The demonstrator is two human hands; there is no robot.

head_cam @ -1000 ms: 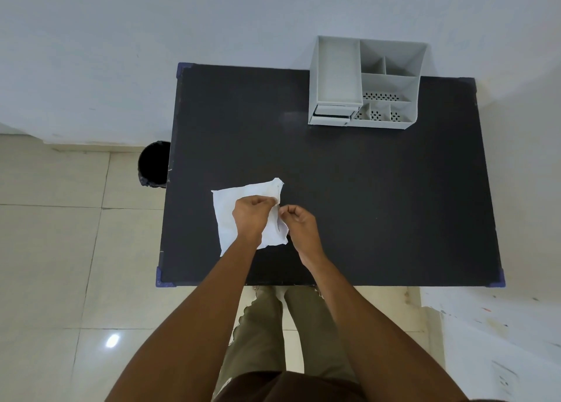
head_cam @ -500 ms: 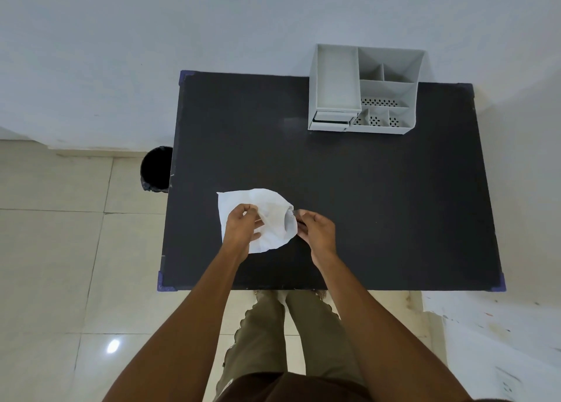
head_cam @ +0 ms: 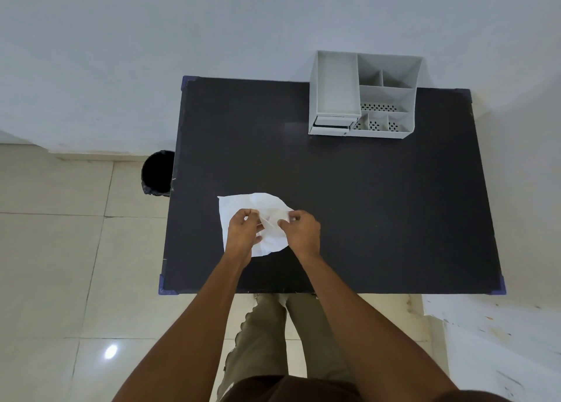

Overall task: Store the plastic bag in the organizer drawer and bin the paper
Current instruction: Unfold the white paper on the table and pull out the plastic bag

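Around: one grey organizer [head_cam: 364, 95] at the far edge of the dark surface [head_cam: 379, 207], well apart from the hands; one black bin [head_cam: 158, 172] on the floor, just beside the surface's left edge.
Room: surface bare between paper and organizer.
Paper: one white sheet [head_cam: 239, 202], near-left.
Left hand [head_cam: 243, 230]: fingers pinching the paper.
Right hand [head_cam: 302, 230]: fingers pinching its crumpled middle.
Plastic bag: cannot tell.

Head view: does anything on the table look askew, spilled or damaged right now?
Nothing is spilled or broken. The white paper is crumpled and lifted where the left hand and right hand pinch it. The grey organizer stands square at the table's far edge; the black bin is upright on the floor.
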